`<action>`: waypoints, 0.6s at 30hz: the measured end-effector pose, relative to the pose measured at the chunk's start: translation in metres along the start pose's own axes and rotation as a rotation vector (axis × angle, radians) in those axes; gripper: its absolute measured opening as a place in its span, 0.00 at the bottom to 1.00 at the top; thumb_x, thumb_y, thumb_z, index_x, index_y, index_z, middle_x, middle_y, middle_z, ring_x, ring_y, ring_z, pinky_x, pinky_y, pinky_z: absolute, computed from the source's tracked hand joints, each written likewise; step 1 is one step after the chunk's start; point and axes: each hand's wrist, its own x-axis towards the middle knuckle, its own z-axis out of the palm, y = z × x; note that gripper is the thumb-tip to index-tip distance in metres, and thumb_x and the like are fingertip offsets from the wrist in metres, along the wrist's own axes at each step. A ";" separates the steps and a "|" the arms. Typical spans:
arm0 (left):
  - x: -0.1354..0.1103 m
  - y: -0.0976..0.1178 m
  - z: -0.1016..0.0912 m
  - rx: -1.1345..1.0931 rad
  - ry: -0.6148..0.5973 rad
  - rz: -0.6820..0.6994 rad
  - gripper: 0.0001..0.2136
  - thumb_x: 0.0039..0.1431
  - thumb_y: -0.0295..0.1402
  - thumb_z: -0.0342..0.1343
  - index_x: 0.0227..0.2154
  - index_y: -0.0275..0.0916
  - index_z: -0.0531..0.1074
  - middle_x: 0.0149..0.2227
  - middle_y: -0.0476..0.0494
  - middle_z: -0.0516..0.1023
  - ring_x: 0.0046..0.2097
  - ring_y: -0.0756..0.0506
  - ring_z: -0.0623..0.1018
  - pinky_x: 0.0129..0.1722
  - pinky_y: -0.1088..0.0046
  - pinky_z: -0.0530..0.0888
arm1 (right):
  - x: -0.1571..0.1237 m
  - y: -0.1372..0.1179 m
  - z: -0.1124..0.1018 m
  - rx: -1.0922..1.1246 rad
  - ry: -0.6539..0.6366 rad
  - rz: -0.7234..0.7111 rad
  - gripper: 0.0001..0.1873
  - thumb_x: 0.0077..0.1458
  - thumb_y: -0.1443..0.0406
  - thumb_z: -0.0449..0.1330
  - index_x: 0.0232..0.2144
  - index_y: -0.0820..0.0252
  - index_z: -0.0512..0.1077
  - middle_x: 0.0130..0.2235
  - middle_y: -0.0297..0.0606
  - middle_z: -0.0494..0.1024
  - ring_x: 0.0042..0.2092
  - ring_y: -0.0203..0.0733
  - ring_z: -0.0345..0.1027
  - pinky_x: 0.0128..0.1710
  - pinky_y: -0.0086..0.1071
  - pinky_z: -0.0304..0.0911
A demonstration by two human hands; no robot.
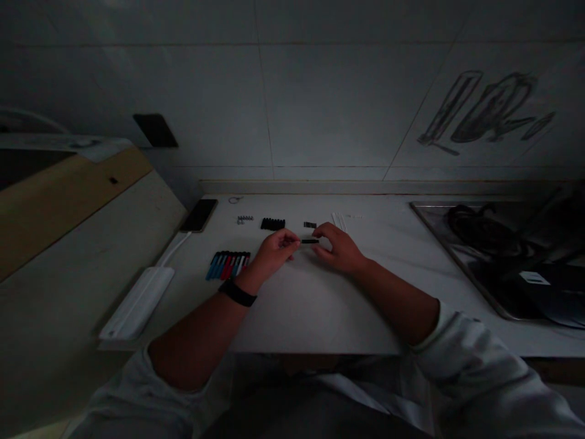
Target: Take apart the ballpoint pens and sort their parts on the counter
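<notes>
Between the finger and thumb of my left hand (280, 245) is a small black pen part (309, 241), a short tube held level above the table. My right hand (337, 245) is at the tube's other end, finger and thumb apart above and below it; I cannot tell if they touch it. Left of my left hand lies a row of blue, red and white pen barrels (228, 266). Behind the hands are a row of black pieces (273, 224), a few smaller dark pieces (309, 225), thin white sticks (339, 221) and several small metallic pieces (245, 218).
A phone (201, 215) lies at the back left, with a white power strip (138, 303) before it. A slanted board (91, 244) bounds the left side. At right, a metal-rimmed sink or tray (450, 259) holds dark objects. A tiled wall (329, 110) stands behind.
</notes>
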 end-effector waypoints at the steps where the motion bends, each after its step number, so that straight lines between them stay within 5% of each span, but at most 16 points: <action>1: 0.000 0.000 0.000 0.004 -0.003 0.001 0.08 0.60 0.37 0.64 0.36 0.38 0.73 0.31 0.49 0.74 0.29 0.51 0.74 0.30 0.74 0.72 | 0.000 0.000 0.000 -0.003 0.005 0.002 0.10 0.62 0.63 0.61 0.46 0.55 0.69 0.44 0.44 0.75 0.47 0.49 0.71 0.48 0.44 0.69; 5: -0.001 0.000 -0.001 0.013 -0.006 0.001 0.09 0.60 0.37 0.63 0.36 0.38 0.73 0.32 0.48 0.74 0.30 0.51 0.74 0.30 0.74 0.73 | 0.001 -0.001 0.000 -0.007 -0.026 -0.003 0.04 0.65 0.63 0.58 0.42 0.54 0.70 0.42 0.43 0.76 0.46 0.48 0.71 0.48 0.43 0.69; 12: 0.000 -0.003 -0.001 0.064 -0.013 0.013 0.08 0.61 0.38 0.62 0.37 0.38 0.73 0.34 0.47 0.75 0.32 0.50 0.75 0.30 0.74 0.72 | 0.000 -0.001 0.000 -0.014 -0.009 -0.003 0.09 0.61 0.66 0.60 0.44 0.55 0.70 0.44 0.43 0.75 0.47 0.48 0.71 0.48 0.42 0.69; 18: -0.005 -0.001 0.000 0.458 -0.001 0.299 0.14 0.59 0.33 0.65 0.47 0.42 0.75 0.47 0.42 0.77 0.46 0.44 0.76 0.44 0.67 0.74 | 0.000 -0.001 -0.002 -0.130 -0.112 -0.068 0.09 0.62 0.65 0.60 0.45 0.55 0.74 0.47 0.46 0.77 0.49 0.50 0.70 0.50 0.44 0.68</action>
